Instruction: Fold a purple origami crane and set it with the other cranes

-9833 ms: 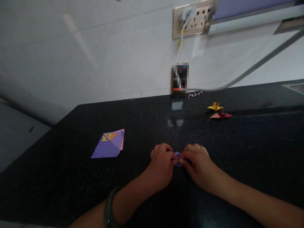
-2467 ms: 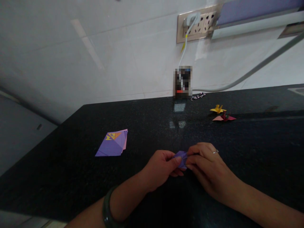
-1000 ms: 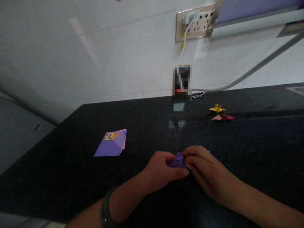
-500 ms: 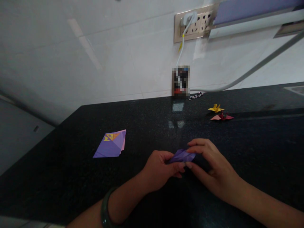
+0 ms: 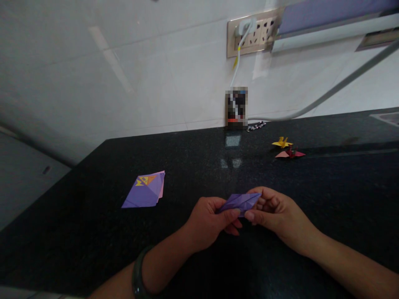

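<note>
A small folded piece of purple origami paper [image 5: 241,201] is held just above the dark countertop [image 5: 187,166]. My left hand [image 5: 210,220] pinches its left end, thumb on top and fingers beneath. On the other side, my right hand [image 5: 277,216] is closed at the paper's right part, its thumb at the lower edge and the curled fingers behind it. Parts of those fingers are hidden by the paper. To the left lies a stack of purple and pink paper [image 5: 145,191] with a yellow and orange print.
A yellow paper crane [image 5: 282,143] and a red and pink paper crane [image 5: 289,153] stand at the back right. A blurred-out upright object [image 5: 236,107] leans on the tiled wall, below a socket panel [image 5: 252,33] with a plugged-in white cable. A grey hose [image 5: 336,89] runs along the wall.
My right hand has curled its fingers behind the paper, where they were spread over its top edge before. The paper's right tip now shows more fully, raised a little.
</note>
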### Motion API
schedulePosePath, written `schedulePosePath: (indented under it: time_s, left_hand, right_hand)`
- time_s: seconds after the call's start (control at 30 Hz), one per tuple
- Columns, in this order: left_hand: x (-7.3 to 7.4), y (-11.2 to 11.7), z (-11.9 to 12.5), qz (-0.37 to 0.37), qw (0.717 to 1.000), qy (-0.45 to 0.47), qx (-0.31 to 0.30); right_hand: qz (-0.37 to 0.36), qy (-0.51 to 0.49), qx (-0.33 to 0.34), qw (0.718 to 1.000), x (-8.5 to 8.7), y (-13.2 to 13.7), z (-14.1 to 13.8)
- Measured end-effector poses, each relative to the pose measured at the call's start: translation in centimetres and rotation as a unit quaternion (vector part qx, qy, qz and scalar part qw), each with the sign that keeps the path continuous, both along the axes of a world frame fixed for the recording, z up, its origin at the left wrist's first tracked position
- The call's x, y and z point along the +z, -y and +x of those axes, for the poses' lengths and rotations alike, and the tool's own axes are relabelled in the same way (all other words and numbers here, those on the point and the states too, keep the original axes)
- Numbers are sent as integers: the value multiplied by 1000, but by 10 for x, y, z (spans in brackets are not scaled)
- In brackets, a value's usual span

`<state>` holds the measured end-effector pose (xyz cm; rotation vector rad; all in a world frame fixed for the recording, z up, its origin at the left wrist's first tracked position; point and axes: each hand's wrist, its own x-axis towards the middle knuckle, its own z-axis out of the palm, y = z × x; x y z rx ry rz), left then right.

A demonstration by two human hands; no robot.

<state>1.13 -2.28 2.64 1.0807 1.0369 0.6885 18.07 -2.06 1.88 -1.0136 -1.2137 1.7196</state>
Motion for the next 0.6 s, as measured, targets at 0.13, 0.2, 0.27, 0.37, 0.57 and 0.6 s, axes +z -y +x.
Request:
schedulePosePath:
  time_s: [0.13,0.2,0.27,0.37,0.57,0.6]
  left_hand:
    - [-1,0,0,-9,1000,20,-1]
    - [-3,1,0,-10,1000,25,2]
    - [-3,1,0,-12,1000,27,4]
    - [-3,1,1,-6,1000,25,4]
    - [-1,1,2,8,1000,13,3]
    - [-1,1,2,11,1000,11,3]
  right_hand:
    - [28,43,23,998,-5,-1,3]
    - [41,59,20,997,-6,-1,4]
    - [46,63,20,997,-7,0,4]
    - [51,64,19,996,-6,1,3]
    - [54,82,9,995,-3,3,-1]
    - [53,82,7,995,-3,3,-2]
